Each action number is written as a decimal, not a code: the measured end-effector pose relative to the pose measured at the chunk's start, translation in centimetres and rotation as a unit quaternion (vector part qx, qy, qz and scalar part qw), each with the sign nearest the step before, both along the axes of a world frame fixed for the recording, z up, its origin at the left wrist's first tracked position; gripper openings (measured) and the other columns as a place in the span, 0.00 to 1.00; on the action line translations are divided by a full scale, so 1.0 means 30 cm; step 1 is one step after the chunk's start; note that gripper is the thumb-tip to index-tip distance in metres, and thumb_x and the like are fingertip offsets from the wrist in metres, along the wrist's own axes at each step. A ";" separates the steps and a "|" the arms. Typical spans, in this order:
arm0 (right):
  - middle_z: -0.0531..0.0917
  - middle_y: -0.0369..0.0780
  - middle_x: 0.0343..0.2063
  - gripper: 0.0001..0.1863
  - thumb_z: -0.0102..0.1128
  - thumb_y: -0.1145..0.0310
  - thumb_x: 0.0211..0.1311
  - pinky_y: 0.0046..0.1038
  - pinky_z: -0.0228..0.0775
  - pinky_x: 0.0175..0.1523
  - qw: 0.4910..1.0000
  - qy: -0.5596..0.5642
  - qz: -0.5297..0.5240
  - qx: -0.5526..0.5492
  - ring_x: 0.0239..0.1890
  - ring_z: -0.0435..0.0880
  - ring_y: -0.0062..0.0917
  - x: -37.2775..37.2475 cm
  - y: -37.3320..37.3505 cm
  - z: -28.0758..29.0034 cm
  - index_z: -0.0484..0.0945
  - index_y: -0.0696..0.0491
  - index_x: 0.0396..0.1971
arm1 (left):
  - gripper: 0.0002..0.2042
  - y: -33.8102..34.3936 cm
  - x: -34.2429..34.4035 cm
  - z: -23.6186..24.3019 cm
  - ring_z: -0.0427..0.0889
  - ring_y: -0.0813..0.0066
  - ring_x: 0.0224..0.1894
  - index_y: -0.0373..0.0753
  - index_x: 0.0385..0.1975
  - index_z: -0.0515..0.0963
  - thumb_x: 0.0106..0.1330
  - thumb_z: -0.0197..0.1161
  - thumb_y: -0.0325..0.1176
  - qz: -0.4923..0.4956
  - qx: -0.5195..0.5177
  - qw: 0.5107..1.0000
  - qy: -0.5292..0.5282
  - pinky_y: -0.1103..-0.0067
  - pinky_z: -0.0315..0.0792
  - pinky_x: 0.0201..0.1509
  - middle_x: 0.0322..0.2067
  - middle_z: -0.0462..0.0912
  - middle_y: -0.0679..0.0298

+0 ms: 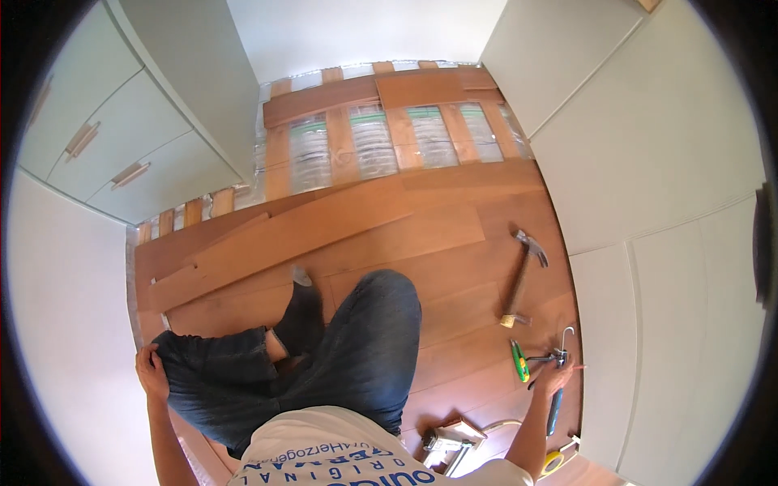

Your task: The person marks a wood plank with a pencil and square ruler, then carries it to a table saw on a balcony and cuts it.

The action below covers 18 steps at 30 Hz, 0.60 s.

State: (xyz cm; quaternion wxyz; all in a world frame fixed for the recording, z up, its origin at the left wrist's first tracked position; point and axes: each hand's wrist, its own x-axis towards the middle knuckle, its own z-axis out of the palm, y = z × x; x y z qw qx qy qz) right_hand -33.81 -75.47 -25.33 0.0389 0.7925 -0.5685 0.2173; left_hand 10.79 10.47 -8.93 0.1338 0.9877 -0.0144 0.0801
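My left hand [152, 371] is closed on the cloth of my dark trouser leg [185, 360] at the left knee. My right hand [553, 374] is closed round a dark tool with a metal hook [566, 338], probably a caulking gun, low on the right beside the wall; its exact shape is partly hidden. Just left of that hand lies a green utility knife [519, 360]. Above these a claw hammer [517, 287] lies on the wooden floorboards [438, 316]. Under my right hand a long blue-handled tool [555, 411] is partly visible.
Loose planks [267, 251] lie across the laid boards. Beyond them are joists [340, 146] with plastic-covered material between, and boards [417, 89] at the back. A drawer cabinet [109, 154] stands left, pale panels [640, 162] right. A nail gun [442, 437] and tape measure [551, 462] lie near my right arm.
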 end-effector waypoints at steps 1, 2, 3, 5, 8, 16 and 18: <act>0.80 0.55 0.51 0.28 0.65 0.73 0.62 0.45 0.70 0.60 0.997 -0.054 0.052 -0.014 0.53 0.78 0.51 0.070 0.032 -0.003 0.72 0.62 0.63 | 0.10 -0.005 0.015 -0.015 0.80 0.48 0.48 0.33 0.45 0.80 0.69 0.53 0.23 0.001 0.000 1.000 -0.001 0.63 0.73 0.56 0.44 0.82 0.51; 0.79 0.53 0.54 0.30 0.65 0.73 0.62 0.44 0.70 0.61 0.991 -0.095 0.095 0.011 0.56 0.77 0.49 0.155 0.069 -0.006 0.70 0.61 0.64 | 0.11 0.000 0.025 -0.019 0.79 0.48 0.49 0.33 0.46 0.80 0.69 0.53 0.23 -0.011 0.025 1.000 0.010 0.63 0.73 0.57 0.44 0.82 0.51; 0.77 0.51 0.57 0.31 0.65 0.73 0.62 0.43 0.70 0.61 0.981 -0.122 0.136 0.062 0.58 0.76 0.47 0.256 0.137 -0.018 0.69 0.59 0.66 | 0.11 0.006 0.032 -0.010 0.79 0.47 0.50 0.33 0.47 0.80 0.69 0.53 0.24 -0.021 0.051 0.998 0.022 0.62 0.73 0.57 0.45 0.82 0.51; 0.74 0.48 0.62 0.34 0.65 0.73 0.63 0.40 0.70 0.62 0.953 -0.151 0.211 0.159 0.62 0.73 0.43 0.431 0.278 -0.033 0.66 0.57 0.69 | 0.12 -0.030 0.044 0.016 0.79 0.47 0.52 0.34 0.49 0.80 0.70 0.54 0.25 0.001 0.058 0.997 0.054 0.61 0.72 0.59 0.47 0.81 0.51; 0.70 0.49 0.69 0.36 0.61 0.77 0.64 0.39 0.61 0.73 0.908 -0.106 0.311 0.260 0.71 0.66 0.46 0.602 0.437 -0.065 0.62 0.56 0.72 | 0.12 -0.033 0.047 0.021 0.77 0.47 0.55 0.34 0.51 0.80 0.72 0.54 0.28 -0.016 0.103 0.991 0.081 0.62 0.71 0.62 0.52 0.80 0.51; 0.67 0.54 0.69 0.28 0.59 0.70 0.66 0.57 0.52 0.75 0.894 0.016 0.397 0.207 0.70 0.62 0.58 0.517 0.489 -0.103 0.66 0.57 0.66 | 0.13 -0.202 0.058 0.241 0.73 0.48 0.60 0.36 0.51 0.79 0.70 0.57 0.29 0.004 0.149 0.979 0.142 0.62 0.67 0.66 0.54 0.78 0.53; 0.64 0.54 0.71 0.30 0.57 0.68 0.66 0.61 0.45 0.76 0.890 0.034 0.401 0.212 0.72 0.60 0.57 0.435 0.453 -0.131 0.65 0.56 0.67 | 0.14 -0.328 0.146 0.378 0.76 0.45 0.57 0.38 0.52 0.79 0.69 0.59 0.33 -0.081 0.139 0.957 0.240 0.60 0.70 0.63 0.52 0.80 0.50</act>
